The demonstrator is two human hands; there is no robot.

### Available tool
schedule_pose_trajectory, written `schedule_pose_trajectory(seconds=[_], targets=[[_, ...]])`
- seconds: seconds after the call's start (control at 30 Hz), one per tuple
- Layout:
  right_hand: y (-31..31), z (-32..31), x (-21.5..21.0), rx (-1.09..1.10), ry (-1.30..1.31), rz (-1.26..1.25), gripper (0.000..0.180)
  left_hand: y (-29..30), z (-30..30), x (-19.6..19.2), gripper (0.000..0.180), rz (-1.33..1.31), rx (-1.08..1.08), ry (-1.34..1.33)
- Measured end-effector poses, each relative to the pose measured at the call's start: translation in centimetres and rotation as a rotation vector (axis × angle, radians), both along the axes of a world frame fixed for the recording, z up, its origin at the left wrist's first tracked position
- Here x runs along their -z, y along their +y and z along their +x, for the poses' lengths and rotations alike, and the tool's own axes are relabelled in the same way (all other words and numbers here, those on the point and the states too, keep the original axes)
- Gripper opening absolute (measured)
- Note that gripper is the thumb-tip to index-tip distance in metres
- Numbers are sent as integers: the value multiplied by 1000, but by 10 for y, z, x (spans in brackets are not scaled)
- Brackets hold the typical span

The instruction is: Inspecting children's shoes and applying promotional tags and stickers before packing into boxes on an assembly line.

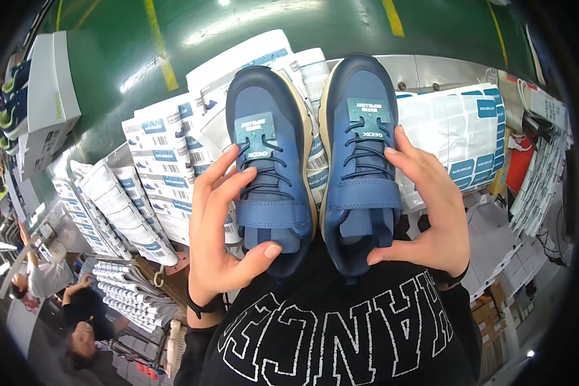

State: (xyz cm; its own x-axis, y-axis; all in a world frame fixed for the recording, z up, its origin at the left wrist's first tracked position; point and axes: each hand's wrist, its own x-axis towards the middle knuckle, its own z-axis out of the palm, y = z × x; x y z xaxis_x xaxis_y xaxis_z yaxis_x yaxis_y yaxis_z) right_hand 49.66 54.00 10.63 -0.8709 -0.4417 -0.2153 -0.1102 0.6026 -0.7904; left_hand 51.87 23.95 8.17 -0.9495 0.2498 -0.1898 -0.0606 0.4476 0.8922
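Observation:
A pair of blue sneakers is held up side by side in front of my chest, toes pointing away. My left hand (215, 231) grips the left sneaker (283, 183) from its outer side, fingers by the laces and thumb at the opening. Around the right sneaker (361, 164) my right hand (437, 206) closes likewise, its thumb on the collar. Each shoe has dark elastic laces, a strap and a cream sole edge. A teal tag (254, 132) lies on the left shoe's laces, and a matching teal tag (368, 116) on the right one's.
Stacks of printed white-and-blue sheets (157, 154) lie beyond and left of the shoes. A clear-wrapped sheet bundle (457, 138) lies at right. A white shoebox (48, 96) stands far left beside other shoes. Two people are at lower left. Yellow lines (161, 45) cross the green surface ahead.

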Motion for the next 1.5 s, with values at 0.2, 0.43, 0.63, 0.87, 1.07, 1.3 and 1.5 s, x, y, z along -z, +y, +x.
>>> schedule_pose_trajectory(seconds=[0.2, 0.43, 0.63, 0.87, 1.07, 1.3, 1.5], targets=[[8, -14, -13, -85, -76, 33, 99, -12, -24, -6, 60, -67, 111, 41], [-17, -39, -29, -269, 101, 86, 92, -3, -29, -8, 59, -282, 205, 156], [-3, -16, -30, -126, 68, -64, 73, -29, -14, 2, 77, 83, 195, 109], [-19, 32, 11, 194, 205, 16, 62, -12, 9, 14, 73, -80, 48, 246], [-17, 46, 24, 274, 223, 18, 56, -7, 6, 17, 67, -66, 92, 197], [-18, 41, 25, 168, 536, 42, 66, -1, 17, 23, 69, -156, 72, 484], [-34, 14, 16, -71, 866, 154, 26, 1, -9, 6, 32, -307, 285, 876]])
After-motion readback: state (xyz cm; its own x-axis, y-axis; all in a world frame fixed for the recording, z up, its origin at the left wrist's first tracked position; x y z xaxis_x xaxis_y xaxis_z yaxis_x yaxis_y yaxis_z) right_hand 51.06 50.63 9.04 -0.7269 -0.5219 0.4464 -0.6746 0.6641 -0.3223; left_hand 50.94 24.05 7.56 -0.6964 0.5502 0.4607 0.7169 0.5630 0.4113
